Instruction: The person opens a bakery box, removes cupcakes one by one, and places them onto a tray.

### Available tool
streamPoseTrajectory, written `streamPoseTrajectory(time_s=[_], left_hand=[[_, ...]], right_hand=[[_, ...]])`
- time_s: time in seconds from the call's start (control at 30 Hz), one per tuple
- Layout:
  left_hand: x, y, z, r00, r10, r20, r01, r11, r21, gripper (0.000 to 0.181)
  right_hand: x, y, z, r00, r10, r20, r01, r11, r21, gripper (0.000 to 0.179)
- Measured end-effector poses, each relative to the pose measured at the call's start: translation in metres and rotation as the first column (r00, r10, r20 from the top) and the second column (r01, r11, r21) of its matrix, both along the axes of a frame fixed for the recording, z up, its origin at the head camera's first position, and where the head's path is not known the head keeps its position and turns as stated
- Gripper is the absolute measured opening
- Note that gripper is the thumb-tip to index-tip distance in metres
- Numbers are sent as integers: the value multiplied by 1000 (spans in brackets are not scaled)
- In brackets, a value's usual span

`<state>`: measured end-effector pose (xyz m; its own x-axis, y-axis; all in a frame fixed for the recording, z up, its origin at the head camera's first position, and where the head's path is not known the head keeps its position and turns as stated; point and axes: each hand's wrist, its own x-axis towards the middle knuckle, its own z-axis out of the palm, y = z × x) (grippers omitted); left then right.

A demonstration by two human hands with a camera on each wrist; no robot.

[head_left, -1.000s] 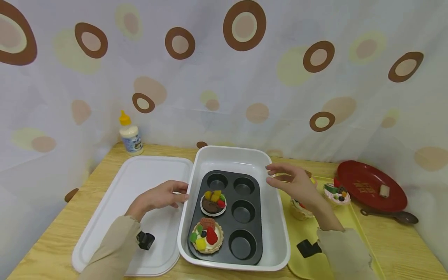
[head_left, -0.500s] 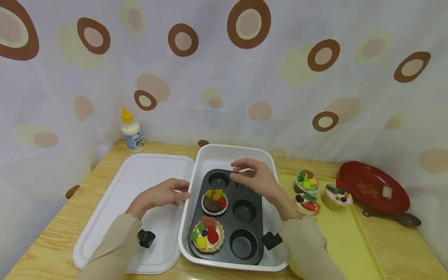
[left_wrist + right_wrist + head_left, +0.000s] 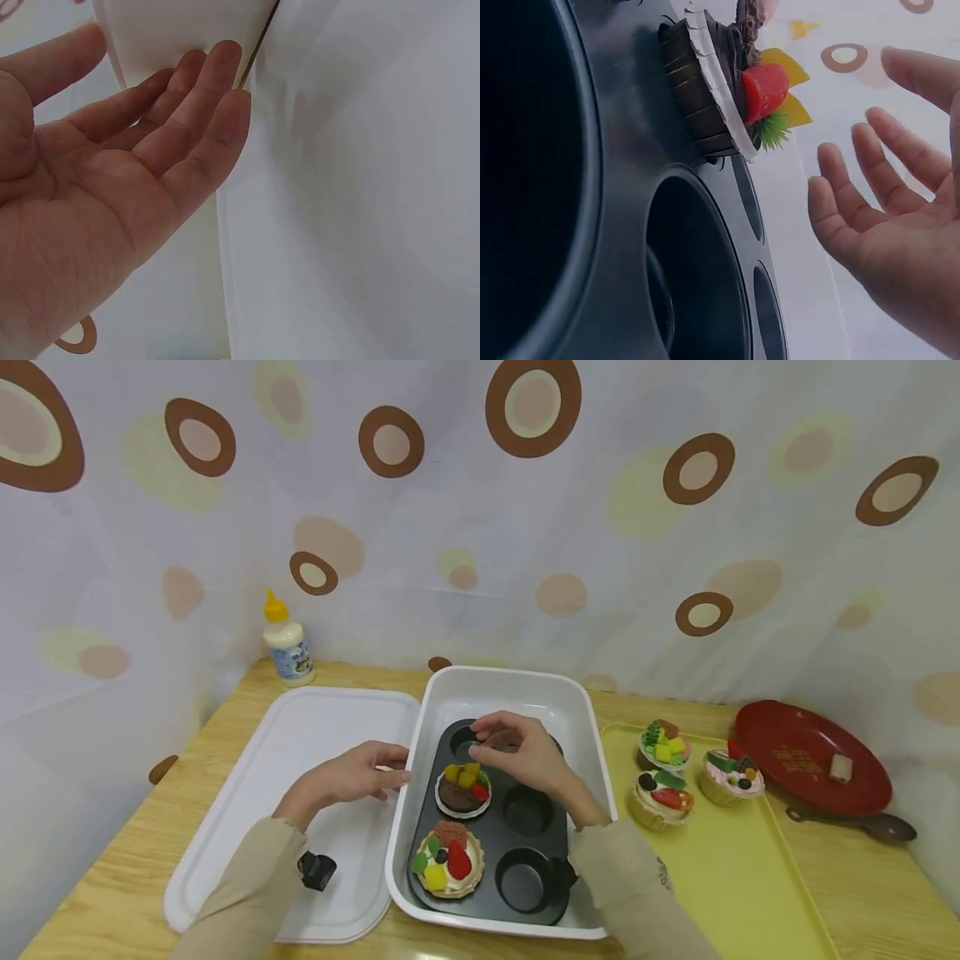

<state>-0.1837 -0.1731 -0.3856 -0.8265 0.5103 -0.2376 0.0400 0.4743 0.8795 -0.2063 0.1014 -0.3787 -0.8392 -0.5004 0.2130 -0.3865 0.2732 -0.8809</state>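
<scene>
A white tub [image 3: 495, 687] stands in the middle of the table, with a dark muffin tin [image 3: 491, 835] inside it. Two cups in the tin's left column hold toy desserts: a chocolate cupcake [image 3: 456, 799] with yellow fruit and a red piece, and nearer the front a fruit tart [image 3: 465, 883]. Above the tin's back cups hovers my right hand [image 3: 525, 756], fingers loosely bent and holding nothing; the right wrist view has the cupcake just beyond its fingertips. My left hand [image 3: 352, 777] rests its relaxed fingers against the tub's left side, gripping nothing.
Left of the tub lies a white lid [image 3: 337, 718]. On the right, a yellow tray [image 3: 735, 877] carries several toy cupcakes [image 3: 660, 802]. Further right are a red plate [image 3: 795, 735] and a dark spoon [image 3: 885, 827]. A yellow-capped bottle [image 3: 288, 647] stands at the back left.
My right hand has moved left from the tub's right rim to over the tin, near the chocolate cupcake. The left hand has stayed at the tub's left side.
</scene>
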Motion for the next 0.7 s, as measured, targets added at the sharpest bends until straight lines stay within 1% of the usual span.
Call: streamPoseTrajectory(time_s=[0.1,0.27,0.5,0.6,0.7], left_hand=[[-1,0,1,1000,7,2,-7,1000,-6,41],[0,0,2,1000,4,9,-4,1000,1,42],[-1,1,3,1000,2,1,-2,1000,10,42],[0,1,3,1000,2,7,-2,1000,10,42],[0,1,2,1000,-2,3,2,1000,6,41]], right_hand=[[0,0,1,1000,22,17,-22,999,34,32],[0,1,1,996,73,49,-79,988,132,39],[2,1,-1,994,104,40,-111,957,268,49],[3,0,-2,990,130,63,-143,939,313,56],[3,-1,-3,985,150,84,-170,927,335,63]])
